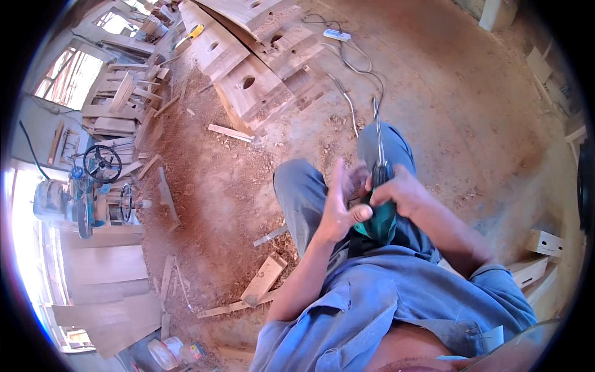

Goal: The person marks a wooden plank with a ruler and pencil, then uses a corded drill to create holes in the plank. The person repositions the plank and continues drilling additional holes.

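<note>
A green power drill [380, 229] rests in my lap between my thighs, its dark chuck [383, 171] pointing away from me. From the chuck a long silver drill bit [379, 131] reaches out past my knees. My right hand [400, 191] is wrapped around the front of the drill just behind the chuck. Close to the drill's left side is my left hand [339, 211], with its thumb and fingers apart and nothing seen in it. Its far fingers are slightly blurred. The drill's handle is mostly hidden.
Large wooden blocks with holes [254, 84] lie ahead, a yellow-handled tool [196, 31] on top. A white power strip [336, 35] and cable lie on the dusty floor. A machine with handwheels [80, 192] and stacked timber stand left. A wooden offcut [265, 278] lies nearby.
</note>
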Action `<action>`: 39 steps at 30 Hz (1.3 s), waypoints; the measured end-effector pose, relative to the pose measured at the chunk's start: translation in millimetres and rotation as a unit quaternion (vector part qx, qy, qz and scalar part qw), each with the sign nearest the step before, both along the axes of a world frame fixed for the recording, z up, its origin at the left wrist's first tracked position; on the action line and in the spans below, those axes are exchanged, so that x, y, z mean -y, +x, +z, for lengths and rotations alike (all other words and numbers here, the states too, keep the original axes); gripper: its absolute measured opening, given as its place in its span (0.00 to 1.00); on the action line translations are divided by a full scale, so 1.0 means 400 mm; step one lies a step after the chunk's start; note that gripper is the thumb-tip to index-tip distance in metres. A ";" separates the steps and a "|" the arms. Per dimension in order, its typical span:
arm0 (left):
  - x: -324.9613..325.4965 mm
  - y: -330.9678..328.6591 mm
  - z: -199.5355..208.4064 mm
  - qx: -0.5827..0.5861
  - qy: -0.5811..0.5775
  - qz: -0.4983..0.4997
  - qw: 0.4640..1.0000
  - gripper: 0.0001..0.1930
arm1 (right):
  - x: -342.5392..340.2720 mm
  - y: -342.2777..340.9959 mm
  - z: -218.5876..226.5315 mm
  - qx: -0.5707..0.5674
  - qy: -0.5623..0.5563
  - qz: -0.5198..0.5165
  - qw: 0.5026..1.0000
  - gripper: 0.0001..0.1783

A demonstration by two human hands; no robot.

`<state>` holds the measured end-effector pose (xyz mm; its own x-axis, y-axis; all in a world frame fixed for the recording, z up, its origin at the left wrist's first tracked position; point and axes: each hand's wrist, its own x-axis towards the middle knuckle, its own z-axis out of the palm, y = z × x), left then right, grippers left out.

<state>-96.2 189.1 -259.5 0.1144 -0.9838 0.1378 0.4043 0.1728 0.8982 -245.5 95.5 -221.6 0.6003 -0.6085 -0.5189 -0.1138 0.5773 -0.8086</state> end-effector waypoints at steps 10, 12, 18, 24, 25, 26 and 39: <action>-0.054 -0.032 0.030 -0.162 0.078 0.057 0.982 0.43 | -0.026 -0.071 -0.054 0.296 -0.158 -0.036 0.941 0.43; -0.048 -0.025 0.037 -0.165 0.069 0.052 0.982 0.40 | -0.075 -0.112 -0.105 0.355 -0.127 0.024 0.926 0.46; -0.022 -0.037 0.023 -0.255 0.100 0.049 0.961 0.39 | -0.211 -0.067 -0.207 0.086 -0.247 0.000 0.965 0.25; 0.002 0.018 0.019 -0.322 0.080 0.017 0.943 0.36 | -0.211 -0.026 -0.209 0.074 -0.345 -0.009 0.936 0.13; 0.006 0.023 0.018 -0.309 0.081 0.030 0.947 0.36 | -0.210 -0.023 -0.208 0.032 -0.340 -0.004 0.940 0.17; 0.009 0.028 0.016 -0.295 0.077 0.037 0.952 0.36 | -0.211 -0.020 -0.209 0.040 -0.328 -0.012 0.944 0.17; 0.007 0.054 -0.018 -0.265 0.124 0.064 0.954 0.38 | -0.215 0.011 -0.196 0.033 -0.363 0.002 0.931 0.13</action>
